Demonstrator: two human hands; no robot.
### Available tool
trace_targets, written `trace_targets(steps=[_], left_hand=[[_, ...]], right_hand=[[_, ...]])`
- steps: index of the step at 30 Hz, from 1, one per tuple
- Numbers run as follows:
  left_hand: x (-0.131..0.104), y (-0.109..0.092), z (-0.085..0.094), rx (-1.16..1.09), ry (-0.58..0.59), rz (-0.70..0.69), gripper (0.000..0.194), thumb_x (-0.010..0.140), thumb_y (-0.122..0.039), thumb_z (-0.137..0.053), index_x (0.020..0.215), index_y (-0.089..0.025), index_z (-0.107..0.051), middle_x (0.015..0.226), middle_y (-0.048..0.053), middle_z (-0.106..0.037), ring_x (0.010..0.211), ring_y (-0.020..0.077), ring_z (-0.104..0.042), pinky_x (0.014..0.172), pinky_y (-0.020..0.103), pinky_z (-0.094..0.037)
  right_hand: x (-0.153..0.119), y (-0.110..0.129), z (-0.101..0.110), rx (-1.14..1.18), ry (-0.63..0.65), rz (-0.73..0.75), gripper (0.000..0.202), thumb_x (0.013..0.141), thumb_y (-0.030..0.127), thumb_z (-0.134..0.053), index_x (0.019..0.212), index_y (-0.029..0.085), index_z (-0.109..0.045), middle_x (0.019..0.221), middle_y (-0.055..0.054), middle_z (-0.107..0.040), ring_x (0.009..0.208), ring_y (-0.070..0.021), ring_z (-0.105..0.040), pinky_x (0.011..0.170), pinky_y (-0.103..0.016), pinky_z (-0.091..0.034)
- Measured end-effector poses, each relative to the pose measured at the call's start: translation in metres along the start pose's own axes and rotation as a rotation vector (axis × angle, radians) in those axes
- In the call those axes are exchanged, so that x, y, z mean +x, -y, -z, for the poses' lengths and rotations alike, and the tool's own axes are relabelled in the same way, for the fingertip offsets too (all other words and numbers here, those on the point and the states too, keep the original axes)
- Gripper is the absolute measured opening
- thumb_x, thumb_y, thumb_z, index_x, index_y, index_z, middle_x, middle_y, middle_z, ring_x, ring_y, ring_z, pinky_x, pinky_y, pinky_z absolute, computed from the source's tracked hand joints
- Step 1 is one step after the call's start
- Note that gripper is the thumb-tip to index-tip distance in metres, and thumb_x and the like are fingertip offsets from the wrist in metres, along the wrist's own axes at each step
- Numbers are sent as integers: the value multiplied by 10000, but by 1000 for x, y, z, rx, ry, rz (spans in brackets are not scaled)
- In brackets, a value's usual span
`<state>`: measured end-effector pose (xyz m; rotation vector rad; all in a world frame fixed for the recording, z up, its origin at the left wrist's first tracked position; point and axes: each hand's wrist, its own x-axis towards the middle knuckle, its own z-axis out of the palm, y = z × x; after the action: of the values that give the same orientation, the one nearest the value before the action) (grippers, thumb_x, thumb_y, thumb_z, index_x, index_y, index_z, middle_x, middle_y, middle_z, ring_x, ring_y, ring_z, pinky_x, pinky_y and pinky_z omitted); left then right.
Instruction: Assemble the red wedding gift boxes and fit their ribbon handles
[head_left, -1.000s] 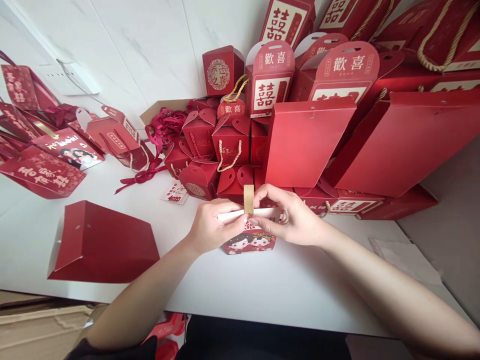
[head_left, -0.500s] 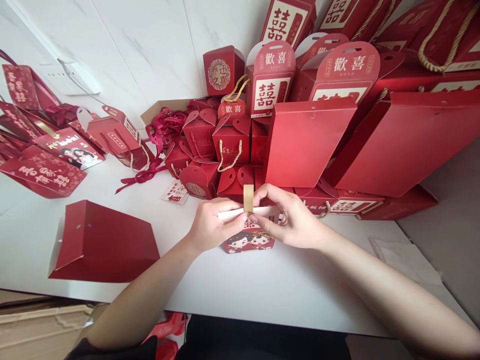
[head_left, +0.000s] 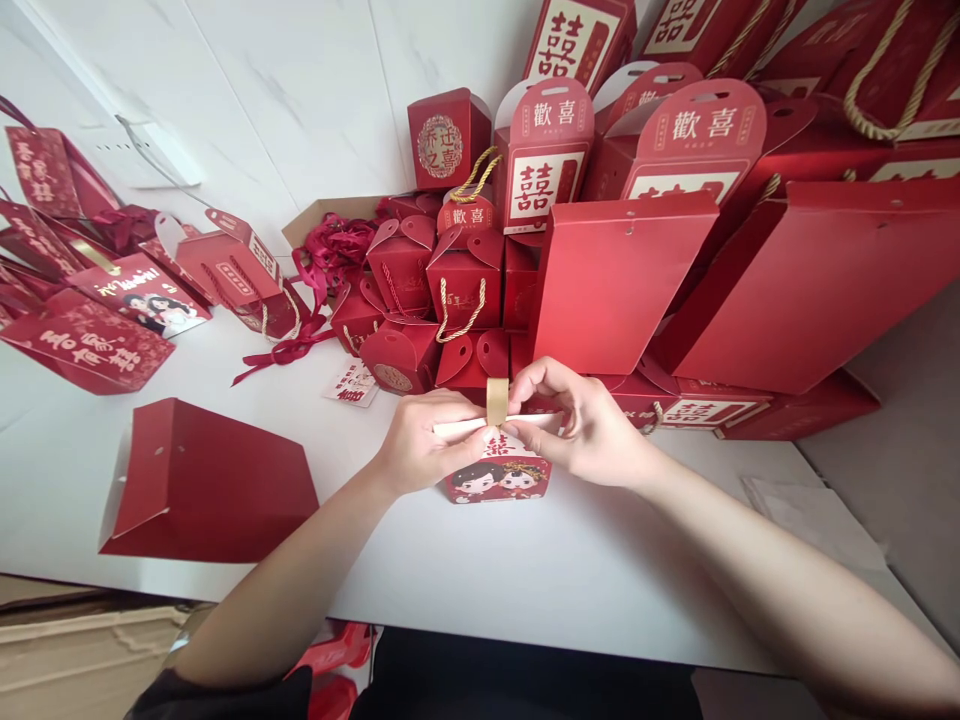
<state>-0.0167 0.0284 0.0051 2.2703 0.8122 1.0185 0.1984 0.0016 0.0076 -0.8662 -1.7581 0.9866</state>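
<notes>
Pinching cartoon-couple gift box [head_left: 498,484] mid-frame with left hand [head_left: 422,440] and right hand [head_left: 597,428]; our gold ribbon loop [head_left: 496,400] slightly shortened, likely tightening.

We note a white tabletop [head_left: 480,580]. On it, near left, we see a plain red box [head_left: 225,480]; farther back, a ribbon bow [head_left: 289,350], a small printed card [head_left: 351,383] and piled red boxes [head_left: 466,272].

“囍” is showing on the cartoon-faced box [head_left: 499,482], “歡喜” on an arched-top box [head_left: 544,165], “吾家有囍” on a leftmost package [head_left: 94,345].
</notes>
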Motion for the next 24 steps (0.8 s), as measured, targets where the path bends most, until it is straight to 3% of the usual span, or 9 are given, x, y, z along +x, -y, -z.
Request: trace_targets(steps=[3, 6, 10, 16, 20, 24], left_hand=[[0, 0, 1, 31, -20, -28, 174, 865, -251, -634, 781, -149, -748, 723, 68, -732, 652, 165, -641, 629, 278, -499], [-1, -7, 0, -32, -11, 50, 169, 838, -307, -697, 885, -157, -758, 820, 66, -757, 717, 178, -679, 662, 269, -522], [-2, -20, -2, -72, -66, 139, 162, 820, -303, -734, 886, -156, -756, 812, 49, -757, 732, 174, -698, 666, 243, -533], [-2, -12, 3, 23, 20, 18, 129, 886, -220, -620, 847, -150, -720, 713, 24, -697, 619, 121, -606, 587, 224, -457], [-2, -7, 5, 124, -35, -73, 172, 889, -208, -610, 736, -156, -668, 599, -5, -619, 533, 97, -510, 535, 226, -388], [-2, -5, 4, 90, -40, -7, 206, 916, -221, -593, 723, -161, -633, 596, -19, -578, 534, 89, -475, 523, 217, -375]], right_hand=[[-1, 0, -3, -79, -46, -1, 145, 862, 209, -668, 932, 219, -542, 889, -25, -623, 696, -129, -583, 440, -192, -407], [-2, 5, -4, -156, -49, 25, 123, 859, 169, -643, 873, 217, -530, 848, -20, -640, 713, -140, -592, 534, -230, -453], [-4, 12, -4, -224, -31, 90, 157, 821, 93, -615, 837, 218, -521, 792, 6, -617, 700, -133, -555, 642, -269, -476], [-3, 9, 0, -175, 22, 54, 152, 840, 112, -624, 845, 227, -524, 810, 2, -612, 712, -140, -559, 617, -269, -491], [-1, 4, 2, -128, 54, 26, 91, 888, 167, -626, 876, 219, -551, 823, -4, -619, 716, -139, -575, 610, -267, -493], [0, 1, 5, -44, 25, -10, 84, 937, 259, -623, 981, 210, -571, 884, -19, -645, 754, -138, -608, 631, -261, -499]])
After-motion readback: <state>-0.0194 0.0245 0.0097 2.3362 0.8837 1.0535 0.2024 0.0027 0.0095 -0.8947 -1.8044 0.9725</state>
